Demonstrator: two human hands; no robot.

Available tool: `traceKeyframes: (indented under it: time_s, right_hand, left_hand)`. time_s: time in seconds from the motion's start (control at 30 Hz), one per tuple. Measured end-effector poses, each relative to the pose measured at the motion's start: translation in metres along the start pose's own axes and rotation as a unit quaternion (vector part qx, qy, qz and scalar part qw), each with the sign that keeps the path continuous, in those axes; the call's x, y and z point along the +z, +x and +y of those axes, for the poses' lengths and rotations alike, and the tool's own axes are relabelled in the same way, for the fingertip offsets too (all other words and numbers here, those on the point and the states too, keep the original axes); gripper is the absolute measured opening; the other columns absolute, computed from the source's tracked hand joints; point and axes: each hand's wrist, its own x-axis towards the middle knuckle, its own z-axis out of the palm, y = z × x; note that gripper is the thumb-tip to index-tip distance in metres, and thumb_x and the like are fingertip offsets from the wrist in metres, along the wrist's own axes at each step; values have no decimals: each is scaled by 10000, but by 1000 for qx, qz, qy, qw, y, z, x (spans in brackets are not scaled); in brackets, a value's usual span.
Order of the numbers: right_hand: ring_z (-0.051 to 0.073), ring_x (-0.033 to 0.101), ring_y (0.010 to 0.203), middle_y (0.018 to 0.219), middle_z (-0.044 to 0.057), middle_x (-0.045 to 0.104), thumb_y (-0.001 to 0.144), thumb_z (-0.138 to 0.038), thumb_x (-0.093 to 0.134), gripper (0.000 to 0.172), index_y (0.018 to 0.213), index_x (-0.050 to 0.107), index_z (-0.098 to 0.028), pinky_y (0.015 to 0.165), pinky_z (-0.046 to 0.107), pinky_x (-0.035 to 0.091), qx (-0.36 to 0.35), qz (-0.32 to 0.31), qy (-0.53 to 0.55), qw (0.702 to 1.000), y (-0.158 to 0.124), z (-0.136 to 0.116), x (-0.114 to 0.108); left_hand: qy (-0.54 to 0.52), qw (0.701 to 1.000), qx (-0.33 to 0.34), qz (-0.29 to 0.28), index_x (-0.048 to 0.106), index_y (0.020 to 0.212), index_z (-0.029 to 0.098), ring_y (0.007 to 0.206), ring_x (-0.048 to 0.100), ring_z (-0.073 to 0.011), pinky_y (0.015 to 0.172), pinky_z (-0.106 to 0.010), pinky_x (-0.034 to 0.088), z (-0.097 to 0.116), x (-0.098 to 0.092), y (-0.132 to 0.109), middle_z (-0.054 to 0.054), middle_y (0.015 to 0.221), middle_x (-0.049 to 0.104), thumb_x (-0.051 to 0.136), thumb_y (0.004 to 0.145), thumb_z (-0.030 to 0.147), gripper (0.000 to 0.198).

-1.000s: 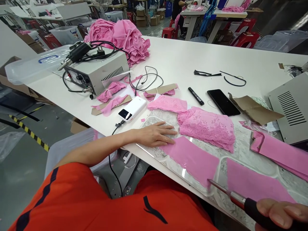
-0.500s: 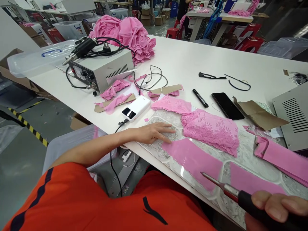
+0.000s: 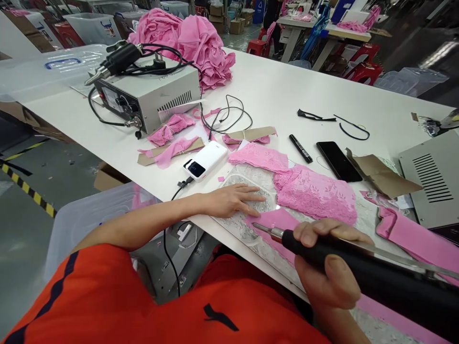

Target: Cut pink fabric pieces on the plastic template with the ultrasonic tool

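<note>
My left hand (image 3: pixel 233 200) lies flat, fingers spread, on a clear plastic template (image 3: pixel 247 184) at the table's near edge. It presses beside a smooth pink fabric strip (image 3: pixel 278 220) under the template. My right hand (image 3: pixel 328 267) is wrapped round the black handle of a heat cutting tool (image 3: pixel 358 267). The tool's metal tip (image 3: pixel 261 228) points left, just at the left end of the pink strip, close to my left fingers. A stack of pink lace pieces (image 3: pixel 315 193) lies just beyond the strip.
A grey control box (image 3: pixel 150 98) with a second tool and cables stands at the back left, a pink fabric heap (image 3: pixel 186 40) behind it. A white power bank (image 3: pixel 206 160), black marker (image 3: pixel 300 148), phone (image 3: pixel 339 154), cardboard scraps (image 3: pixel 382 172) and another grey box (image 3: pixel 432 179) surround the work area.
My right hand has swung the cutting tool left and up along the pink strip, bringing its tip from the strip's right end to the left end. My left hand stays put.
</note>
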Motion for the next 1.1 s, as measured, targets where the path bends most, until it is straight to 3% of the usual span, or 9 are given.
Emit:
traceKeyframes:
  time_s: [0.1, 0.27, 0.93, 1.1]
  right_hand:
    - [135, 475, 619, 848, -2, 506, 773, -363, 604, 206, 926, 517, -256, 614, 355, 465, -48, 18, 54, 997, 4, 2, 15]
    - [114, 483, 600, 825, -10, 514, 753, -283, 609, 165, 884, 528, -223, 579, 315, 475, -57, 23, 90, 994, 9, -1, 34]
    - [100, 525, 610, 826, -16, 527, 785, -223, 611, 113, 850, 519, -214, 584, 304, 487, -65, -14, 99, 993, 10, 0, 34]
    - [104, 499, 589, 817, -16, 512, 751, -246, 612, 142, 867, 533, -222, 559, 311, 488, -80, 15, 87, 993, 13, -1, 32]
  left_hand:
    - [5, 1000, 4, 0, 666, 1222, 230, 1440, 284, -306, 1161, -478, 288, 0, 1, 0, -56, 1495, 436, 453, 767, -58, 579]
    - [10, 1000, 1, 8, 673, 1210, 250, 1434, 303, -300, 1153, -471, 312, 1, 1, 0, -39, 1490, 445, 460, 792, -44, 554]
    - [-27, 999, -3, 29, 700, 1147, 271, 1438, 297, -296, 1152, -487, 328, 2, 1, 0, -24, 1482, 455, 498, 762, -61, 547]
    - [-58, 996, -3, 71, 691, 1146, 215, 1422, 336, -282, 1118, -481, 384, -2, 2, -3, -76, 1458, 481, 433, 713, -92, 590]
